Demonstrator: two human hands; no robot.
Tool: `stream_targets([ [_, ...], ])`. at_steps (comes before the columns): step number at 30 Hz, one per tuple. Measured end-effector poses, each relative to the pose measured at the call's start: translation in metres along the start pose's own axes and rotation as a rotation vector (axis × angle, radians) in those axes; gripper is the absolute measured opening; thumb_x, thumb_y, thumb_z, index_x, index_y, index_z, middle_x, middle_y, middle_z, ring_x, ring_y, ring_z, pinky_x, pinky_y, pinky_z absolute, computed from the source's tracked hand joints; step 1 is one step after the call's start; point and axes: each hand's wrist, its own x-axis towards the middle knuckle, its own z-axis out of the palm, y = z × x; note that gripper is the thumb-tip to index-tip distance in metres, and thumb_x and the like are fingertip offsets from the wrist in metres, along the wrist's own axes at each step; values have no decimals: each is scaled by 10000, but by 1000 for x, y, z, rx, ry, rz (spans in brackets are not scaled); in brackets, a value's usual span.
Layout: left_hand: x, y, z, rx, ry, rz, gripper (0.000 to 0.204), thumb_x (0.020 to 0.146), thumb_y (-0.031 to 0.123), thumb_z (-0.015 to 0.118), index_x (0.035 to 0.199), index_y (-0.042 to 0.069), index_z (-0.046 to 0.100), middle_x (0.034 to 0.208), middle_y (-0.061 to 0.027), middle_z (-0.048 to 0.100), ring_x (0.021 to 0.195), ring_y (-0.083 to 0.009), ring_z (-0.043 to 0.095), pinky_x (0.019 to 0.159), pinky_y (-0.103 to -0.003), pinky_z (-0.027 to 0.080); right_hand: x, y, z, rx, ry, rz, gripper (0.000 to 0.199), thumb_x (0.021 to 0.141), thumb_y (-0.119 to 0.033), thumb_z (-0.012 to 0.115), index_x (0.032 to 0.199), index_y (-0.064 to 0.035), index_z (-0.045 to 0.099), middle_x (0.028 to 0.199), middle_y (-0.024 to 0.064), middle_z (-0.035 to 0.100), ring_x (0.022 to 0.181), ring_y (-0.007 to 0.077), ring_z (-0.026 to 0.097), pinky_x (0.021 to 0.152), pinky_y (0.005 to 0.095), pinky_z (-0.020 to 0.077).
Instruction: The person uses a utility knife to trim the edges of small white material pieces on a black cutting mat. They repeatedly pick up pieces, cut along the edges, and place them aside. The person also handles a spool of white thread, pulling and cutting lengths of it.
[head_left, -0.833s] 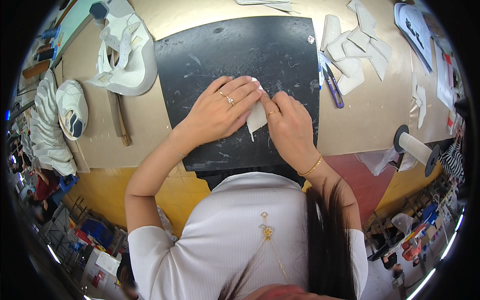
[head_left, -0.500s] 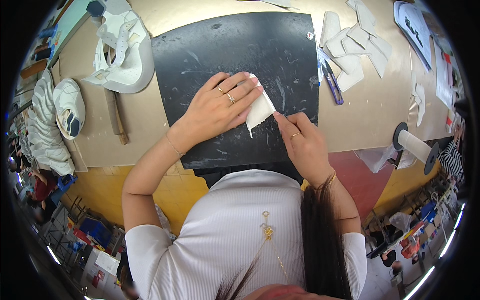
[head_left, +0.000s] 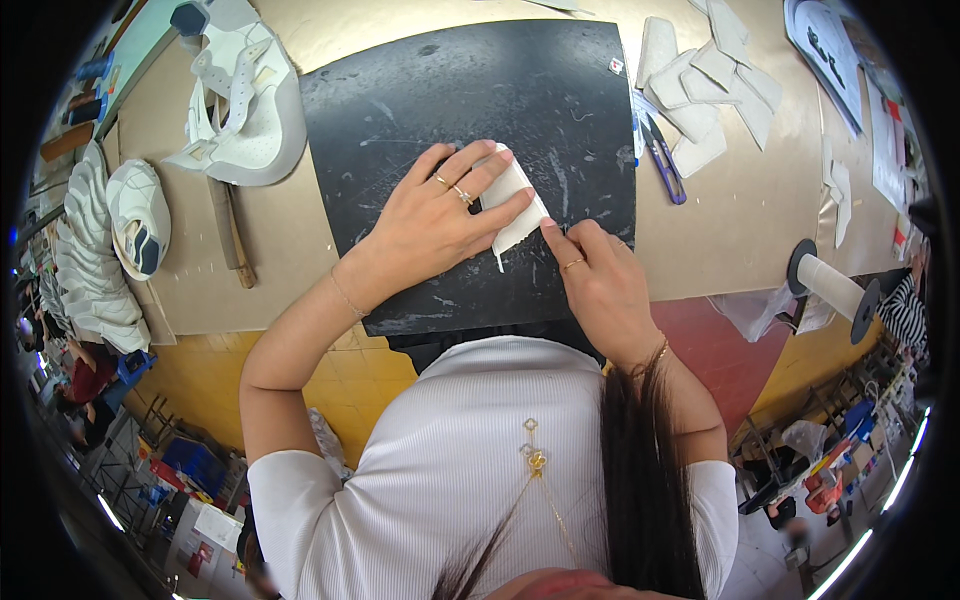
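A small white piece of shoe material [head_left: 512, 195] lies on the black cutting mat [head_left: 420, 110], with a folded or raised strip along its right edge and a jagged lower edge. My left hand [head_left: 440, 205] rests over its left side, fingers spread and pressing it down. Against the lower right edge, my right hand [head_left: 598, 275] has its fingers bent and the leading fingertip at the piece's corner. The right thumb is hidden, and nothing else shows in that hand. A narrow white tail hangs from the lower left corner.
Several pale cut pieces [head_left: 715, 80] lie at the far right beside purple-handled thread snips [head_left: 668, 170]. A thread spool [head_left: 832, 287] sits at the right edge. To the left are white shoe uppers [head_left: 260, 120], a wooden-handled tool [head_left: 232, 240] and a stack of shoe parts [head_left: 95, 260].
My left fingers have spread wider, one sliding right and down across the white piece. My right hand has shifted slightly left and up along its edge.
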Motion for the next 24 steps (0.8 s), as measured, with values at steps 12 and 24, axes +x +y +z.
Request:
stream_targets([
  [12,23,-1,-17,-272,-11,-398,636,788,271,848,1365,122,624,1262,-123,534,1133,-322,507,1004,-409,466,29,87,-16,17,455,379,266,901,-128,739,1142,-26,689,1030,126,634,975,322,610,858,430,478],
  [24,26,8,-22,-301,60,-447,459,789,152,839,1202,70,655,1222,-107,561,1164,-328,530,1001,-422,468,18,98,-7,-63,405,483,165,978,-74,641,1117,3,689,988,152,642,872,308,644,796,388,512],
])
